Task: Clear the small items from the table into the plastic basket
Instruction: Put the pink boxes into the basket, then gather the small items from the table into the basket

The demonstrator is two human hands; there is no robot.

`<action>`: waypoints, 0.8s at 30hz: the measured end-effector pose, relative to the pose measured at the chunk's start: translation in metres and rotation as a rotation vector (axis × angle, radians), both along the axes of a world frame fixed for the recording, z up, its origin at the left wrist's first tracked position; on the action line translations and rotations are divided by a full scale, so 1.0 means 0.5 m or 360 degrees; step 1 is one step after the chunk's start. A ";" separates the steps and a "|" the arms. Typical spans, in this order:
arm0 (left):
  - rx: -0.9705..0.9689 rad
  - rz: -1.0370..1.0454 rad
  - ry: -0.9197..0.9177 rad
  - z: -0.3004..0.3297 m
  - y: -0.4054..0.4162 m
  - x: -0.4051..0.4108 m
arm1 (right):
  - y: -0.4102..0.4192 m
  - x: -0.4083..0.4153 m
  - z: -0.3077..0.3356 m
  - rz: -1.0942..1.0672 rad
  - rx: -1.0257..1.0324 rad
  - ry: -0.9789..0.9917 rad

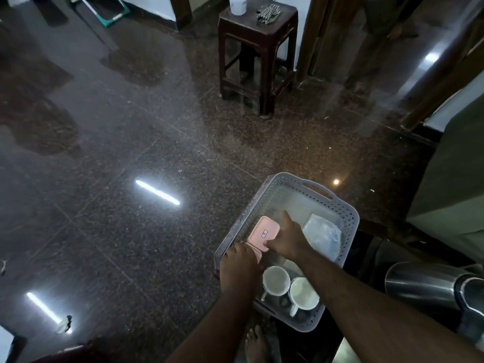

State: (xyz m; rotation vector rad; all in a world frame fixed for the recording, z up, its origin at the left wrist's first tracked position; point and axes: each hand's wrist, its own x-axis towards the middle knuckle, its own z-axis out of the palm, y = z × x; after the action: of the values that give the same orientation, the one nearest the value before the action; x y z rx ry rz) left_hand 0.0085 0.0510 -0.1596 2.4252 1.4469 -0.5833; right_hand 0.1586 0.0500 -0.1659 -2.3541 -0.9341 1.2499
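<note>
A grey perforated plastic basket (337, 205) sits at the lower right on a dark surface. Inside it lie a pink lidded box (263, 231), a clear plastic bag (323, 234) and two white cups (275, 280) side by side near its front end. My right hand (286, 238) rests on the right side of the pink box, fingers spread over its lid. My left hand (239, 263) grips the box's near left end at the basket's left wall. Both forearms reach in from the bottom edge.
A steel vessel (424, 284) lies to the right of the basket. A dark wooden stool (258, 48) with a white jar (237, 5) on it stands on the polished granite floor beyond. My bare foot (255, 344) shows below the basket.
</note>
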 end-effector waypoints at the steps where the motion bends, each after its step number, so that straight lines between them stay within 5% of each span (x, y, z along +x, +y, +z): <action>1: 0.0013 -0.0006 -0.0024 0.015 0.000 0.003 | -0.011 0.008 0.018 0.0030 0.0015 -0.0053; 9: 0.0292 -0.0385 -0.0335 0.230 -0.023 0.127 | -0.206 0.101 0.245 0.0379 0.0279 -0.1079; 15: 0.0507 -0.0818 -0.0501 0.364 -0.149 0.270 | -0.456 0.178 0.400 -0.0095 0.0246 -0.1431; 24: 0.0507 -0.1354 -0.0762 0.430 -0.537 0.441 | -0.874 0.241 0.457 -0.0687 0.0071 -0.1508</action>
State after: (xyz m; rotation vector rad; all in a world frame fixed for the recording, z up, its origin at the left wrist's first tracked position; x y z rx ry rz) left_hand 0.2287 -0.2177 0.0556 3.0903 0.2953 0.1236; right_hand 0.2789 -0.3869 0.0625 -2.8893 -0.5754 -0.0975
